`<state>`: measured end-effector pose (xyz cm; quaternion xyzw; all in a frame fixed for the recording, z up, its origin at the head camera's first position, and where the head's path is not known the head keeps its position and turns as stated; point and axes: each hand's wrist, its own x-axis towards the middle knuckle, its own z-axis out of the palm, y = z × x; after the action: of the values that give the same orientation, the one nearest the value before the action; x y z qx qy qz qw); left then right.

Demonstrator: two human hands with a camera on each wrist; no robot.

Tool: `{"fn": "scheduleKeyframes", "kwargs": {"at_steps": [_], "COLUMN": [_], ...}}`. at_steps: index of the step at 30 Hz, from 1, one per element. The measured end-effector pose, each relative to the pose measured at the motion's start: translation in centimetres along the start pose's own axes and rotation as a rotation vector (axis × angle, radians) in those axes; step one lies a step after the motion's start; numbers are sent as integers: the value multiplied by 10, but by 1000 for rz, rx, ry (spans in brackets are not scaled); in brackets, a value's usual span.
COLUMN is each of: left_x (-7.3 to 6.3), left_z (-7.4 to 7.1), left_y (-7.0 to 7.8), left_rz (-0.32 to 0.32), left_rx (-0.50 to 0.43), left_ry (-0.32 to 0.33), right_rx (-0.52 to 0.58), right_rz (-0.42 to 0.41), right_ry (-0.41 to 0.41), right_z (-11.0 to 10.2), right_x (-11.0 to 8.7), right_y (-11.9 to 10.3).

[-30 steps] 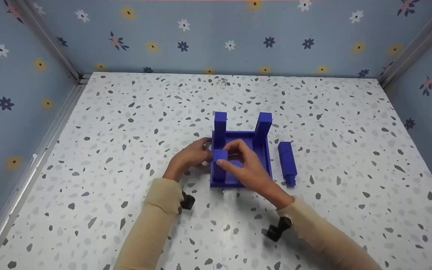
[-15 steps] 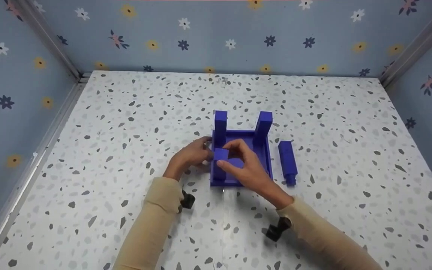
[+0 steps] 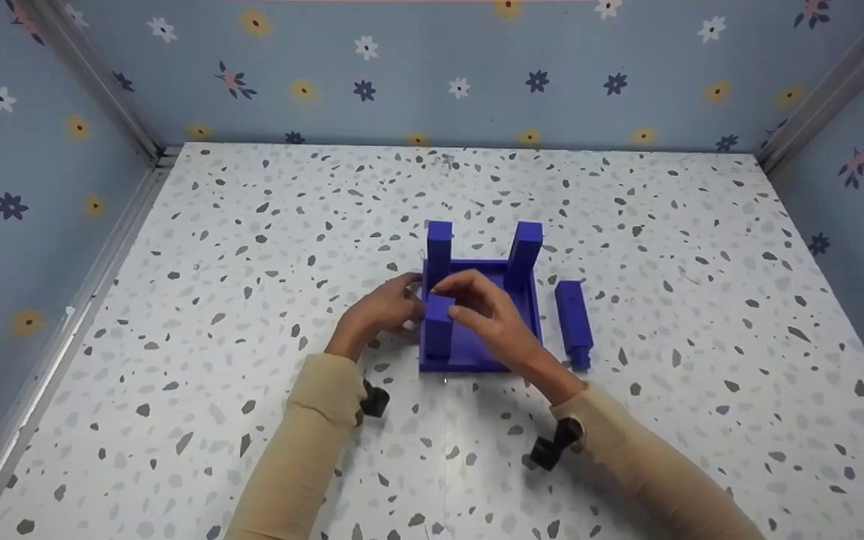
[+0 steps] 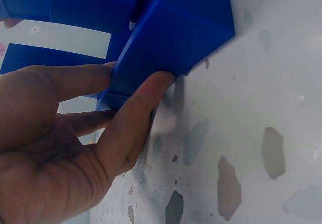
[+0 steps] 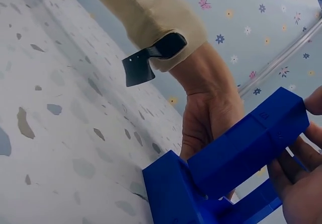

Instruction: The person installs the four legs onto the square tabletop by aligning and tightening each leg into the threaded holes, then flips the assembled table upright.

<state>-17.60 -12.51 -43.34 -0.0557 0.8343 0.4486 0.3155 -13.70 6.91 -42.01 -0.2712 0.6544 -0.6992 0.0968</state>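
Observation:
A square blue tray-like base [image 3: 469, 367] with a raised rim lies on the table. At its near left corner a square blue post [image 3: 438, 334] stands upright. My right hand [image 3: 505, 330] holds this post near its top, thumb at the right edge and index finger reaching behind. In the right wrist view the fingertips are at the post's [image 5: 246, 143] end. My left hand [image 3: 378, 311] grips the base's left wall; in the left wrist view the thumb lies along the outer side of the base [image 4: 171, 43], with other fingers over the rim.
Two more blue posts, far left [image 3: 439, 244] and far right [image 3: 526, 247], rise from the base's far corners. A loose blue post [image 3: 573, 319] with a narrower stepped end lies right of the base. Flower-patterned walls [image 3: 417, 75] enclose the speckled table [image 3: 252, 262].
The right hand's index finger and thumb have shifted round the near left post, the index finger going farther left and the thumb back to its right edge. Left hand and base stay put.

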Motion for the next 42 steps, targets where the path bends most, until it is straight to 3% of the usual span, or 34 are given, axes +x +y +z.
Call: {"fn": "scheduleKeyframes", "kwargs": {"at_steps": [11,27,37,42], "left_x": [3,3,1,2], "left_z": [1,-1,0,0], "left_y": [-3,-1,-1,-2], "left_rz": [34,22,17,15], "left_rx": [-4,2,23,21], "left_ry": [-5,-19,-8,4], "right_rx": [49,68,28,-52], "right_rz": [79,82,73,54], "right_ry": [-104,-98,-75,-43], "right_z": [-1,-1,1,1], "right_x": [4,1,-2,-3], "right_y": [-1,0,0,0]}}
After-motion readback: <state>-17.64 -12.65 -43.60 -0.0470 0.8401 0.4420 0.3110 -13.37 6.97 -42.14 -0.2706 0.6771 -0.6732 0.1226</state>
